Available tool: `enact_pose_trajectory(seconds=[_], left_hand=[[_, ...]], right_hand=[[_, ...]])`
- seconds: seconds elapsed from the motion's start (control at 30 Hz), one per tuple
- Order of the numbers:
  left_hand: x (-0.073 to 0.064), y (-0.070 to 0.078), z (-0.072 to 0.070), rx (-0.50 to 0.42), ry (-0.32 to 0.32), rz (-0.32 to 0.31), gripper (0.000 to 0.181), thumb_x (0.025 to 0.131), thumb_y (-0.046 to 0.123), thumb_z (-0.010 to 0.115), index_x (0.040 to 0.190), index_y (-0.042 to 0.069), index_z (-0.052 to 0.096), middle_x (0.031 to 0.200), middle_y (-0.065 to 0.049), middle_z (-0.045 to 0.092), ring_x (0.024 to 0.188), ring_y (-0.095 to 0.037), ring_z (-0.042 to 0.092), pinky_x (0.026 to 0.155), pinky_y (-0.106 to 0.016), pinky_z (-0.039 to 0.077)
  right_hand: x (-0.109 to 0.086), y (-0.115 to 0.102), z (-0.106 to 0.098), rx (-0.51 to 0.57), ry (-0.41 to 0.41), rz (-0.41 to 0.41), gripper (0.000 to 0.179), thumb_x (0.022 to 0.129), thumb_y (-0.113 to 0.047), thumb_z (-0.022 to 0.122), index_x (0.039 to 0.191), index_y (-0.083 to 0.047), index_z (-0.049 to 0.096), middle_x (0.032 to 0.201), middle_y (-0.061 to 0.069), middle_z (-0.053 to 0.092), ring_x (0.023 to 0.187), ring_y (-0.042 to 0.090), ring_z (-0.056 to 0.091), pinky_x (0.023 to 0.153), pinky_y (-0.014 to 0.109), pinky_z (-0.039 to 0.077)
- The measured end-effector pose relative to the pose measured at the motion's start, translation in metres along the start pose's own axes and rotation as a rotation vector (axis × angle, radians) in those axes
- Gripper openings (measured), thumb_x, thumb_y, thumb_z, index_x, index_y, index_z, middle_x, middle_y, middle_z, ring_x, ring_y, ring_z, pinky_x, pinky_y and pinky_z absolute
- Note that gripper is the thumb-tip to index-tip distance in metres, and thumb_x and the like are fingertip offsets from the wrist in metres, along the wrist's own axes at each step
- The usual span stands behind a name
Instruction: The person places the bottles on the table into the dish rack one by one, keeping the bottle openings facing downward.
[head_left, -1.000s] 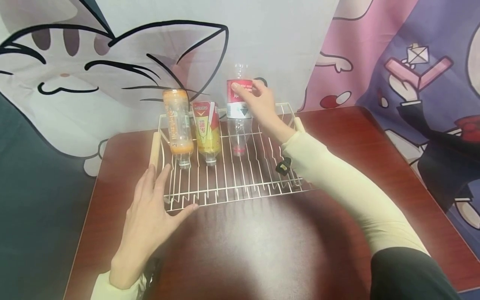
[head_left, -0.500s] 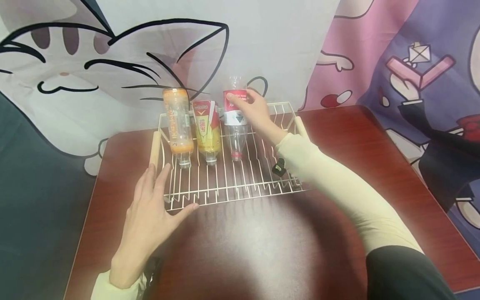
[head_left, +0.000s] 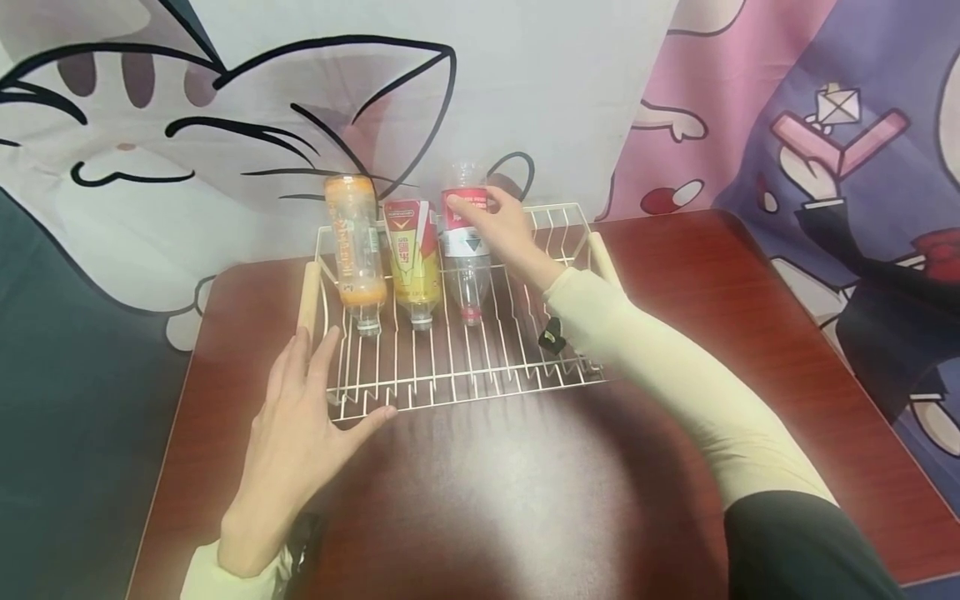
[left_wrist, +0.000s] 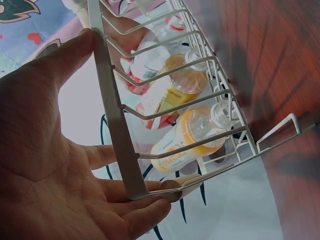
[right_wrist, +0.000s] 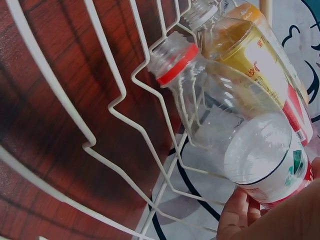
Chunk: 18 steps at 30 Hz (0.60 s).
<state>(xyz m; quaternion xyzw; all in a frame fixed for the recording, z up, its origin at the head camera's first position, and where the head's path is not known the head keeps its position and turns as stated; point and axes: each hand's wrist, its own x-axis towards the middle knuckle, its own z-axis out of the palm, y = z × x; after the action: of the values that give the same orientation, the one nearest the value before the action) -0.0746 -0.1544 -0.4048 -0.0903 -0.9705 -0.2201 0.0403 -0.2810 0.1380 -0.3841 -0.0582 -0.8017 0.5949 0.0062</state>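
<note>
My right hand (head_left: 502, 229) grips a clear plastic bottle (head_left: 471, 283) with a red-and-white label, thumb on the near side. The bottle stands upside down in a white wire rack (head_left: 495, 379), its open neck with a red ring (right_wrist: 178, 64) low against the wires. Left of it, also neck down, lean a yellow-and-red labelled bottle (head_left: 414, 250) and a clear bottle with orange bands (head_left: 358, 242). With fingers spread and mostly straight, my left hand (head_left: 296, 442) touches the rack's front left corner. In the left wrist view, its fingertips (left_wrist: 155, 212) lie by the wooden handle.
The rack stands on a reddish-brown table (head_left: 525, 500). Pale wooden handles (head_left: 308, 297) form its two sides. A cloth (head_left: 555, 92) printed with cartoon figures hangs right behind the table.
My right hand has lowered the red-labelled bottle and brought it slightly left, closer to the yellow-labelled one. The left hand and the other bottles have stayed in place.
</note>
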Motion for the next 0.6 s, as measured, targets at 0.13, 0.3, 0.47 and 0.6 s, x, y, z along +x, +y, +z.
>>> enact_pose_trajectory(seconds=[0.13,0.3,0.47,0.6], left_hand=[[-0.0004,-0.0002,-0.0001,0.002,-0.002,-0.002,0.121,0.087,0.072,0.083,0.177,0.015,0.026,0.182,-0.028,0.016,0.162,-0.054,0.026,0.086,-0.092,0.047],[-0.0003,0.0001,-0.0005,0.0,-0.006,-0.005,0.121,0.087,0.071,0.084,0.178,0.016,0.025,0.182,-0.027,0.015,0.163,-0.054,0.025,0.086,-0.092,0.047],[-0.0002,-0.0002,-0.0004,0.001,-0.005,-0.003,0.122,0.087,0.074,0.082,0.178,0.017,0.025,0.182,-0.027,0.015,0.163,-0.053,0.026,0.085,-0.092,0.047],[-0.0002,-0.0006,-0.0001,0.001,-0.001,-0.001,0.122,0.087,0.073,0.083,0.178,0.016,0.025,0.182,-0.027,0.016,0.163,-0.053,0.026,0.085,-0.092,0.047]], right_hand=[[-0.0003,0.0001,0.0024,-0.014,-0.015,-0.008,0.072,0.103,-0.047,0.077,0.161,-0.01,0.055,0.144,0.014,0.067,0.126,0.028,0.066,0.105,0.039,0.058],[0.0012,0.0005,0.0025,-0.031,-0.01,-0.002,0.075,0.102,-0.049,0.078,0.162,-0.01,0.054,0.148,0.014,0.065,0.13,0.028,0.064,0.108,0.039,0.056],[0.0027,0.0026,0.0017,-0.036,-0.008,-0.022,0.07,0.103,-0.047,0.077,0.158,-0.008,0.058,0.142,0.014,0.069,0.125,0.029,0.067,0.106,0.04,0.057],[0.0027,0.0023,0.001,-0.072,-0.026,-0.037,0.073,0.104,-0.049,0.074,0.16,-0.006,0.054,0.147,0.015,0.068,0.132,0.031,0.065,0.111,0.042,0.055]])
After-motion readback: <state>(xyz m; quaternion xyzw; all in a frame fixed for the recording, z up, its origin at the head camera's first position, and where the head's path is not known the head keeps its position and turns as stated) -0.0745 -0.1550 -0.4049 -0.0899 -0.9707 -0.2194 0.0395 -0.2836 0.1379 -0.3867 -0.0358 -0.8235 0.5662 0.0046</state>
